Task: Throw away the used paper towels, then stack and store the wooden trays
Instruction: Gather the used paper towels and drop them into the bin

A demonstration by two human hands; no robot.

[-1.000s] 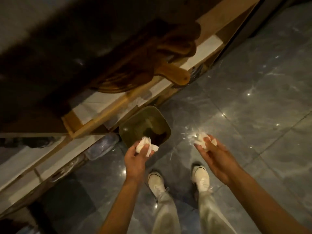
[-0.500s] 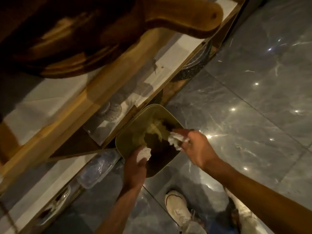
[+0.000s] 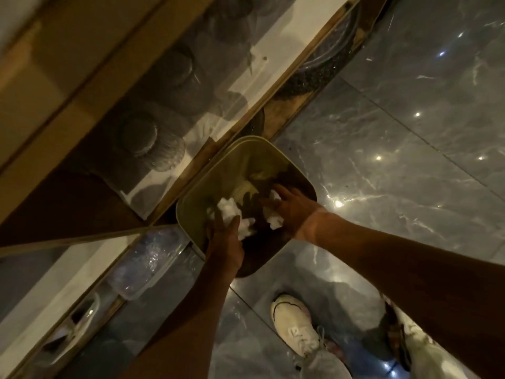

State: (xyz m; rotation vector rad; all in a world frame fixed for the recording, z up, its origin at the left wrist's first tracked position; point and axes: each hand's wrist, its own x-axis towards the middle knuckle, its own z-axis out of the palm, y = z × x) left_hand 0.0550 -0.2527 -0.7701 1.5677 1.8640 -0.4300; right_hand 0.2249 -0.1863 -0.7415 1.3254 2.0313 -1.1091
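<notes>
An olive-green waste bin stands on the floor against the shelf unit. Both my hands are inside its mouth. My left hand reaches in from the near rim, its fingers loosely around a crumpled white paper towel. My right hand hovers over the bin's right half with fingers spread. A second white paper towel shows just beneath its palm, apart from the fingers. No wooden tray is in view.
A wooden shelf unit runs diagonally at left, holding dark ribbed glassware and a clear plastic container lower down. Glossy grey marble floor fills the right. My white shoe stands close behind the bin.
I have bent lower and the wooden boards left the view. Both hands moved from beside the bin into its mouth. The right hand's fingers spread and its towel came free.
</notes>
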